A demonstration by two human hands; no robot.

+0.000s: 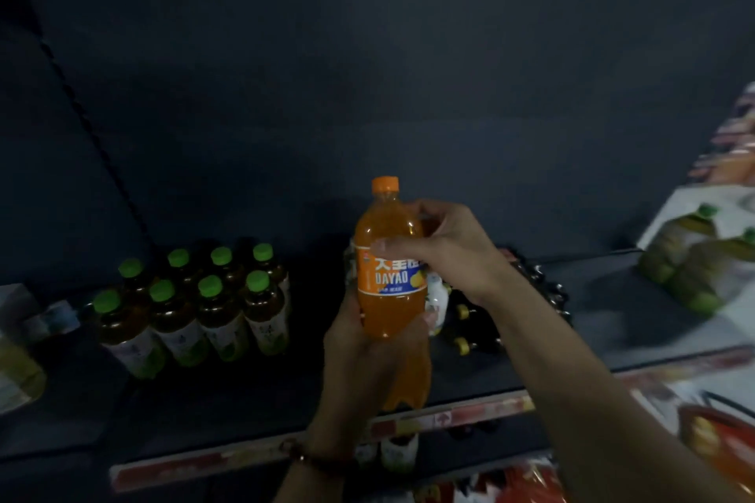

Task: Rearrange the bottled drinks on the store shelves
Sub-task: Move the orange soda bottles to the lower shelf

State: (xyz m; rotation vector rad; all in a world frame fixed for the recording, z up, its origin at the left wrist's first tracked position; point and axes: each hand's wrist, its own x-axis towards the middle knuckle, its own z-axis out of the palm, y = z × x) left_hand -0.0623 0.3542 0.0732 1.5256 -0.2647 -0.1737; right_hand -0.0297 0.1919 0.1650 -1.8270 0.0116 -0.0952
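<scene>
Dim light here, and the dark shelf runs the full width, its back panel swallowing everything behind. Far right is motion-blurred: a wrapped pack of green-topped bottles sits on a pale surface, cut off at the edge, labels unreadable. At the left edge a yellowish bottle is half out of frame and smeared.

Left of centre stands the block of green-capped tea bottles, upright in rows on the shelf, brown liquid inside, rear ones lost in shadow.

Centre stage is the orange bottle, upright, lifted above the shelf, full of orange drink, cap on. The right hand wraps its upper body, thumb across the label. The left hand curls round its base from below, hiding the bottom. Under that hand shows an orange shape; I can't tell what it is.

Just behind, right, a small white bottle peeks out, mostly hidden. Beside it, dark bottles with yellow caps, hard to read.
</scene>
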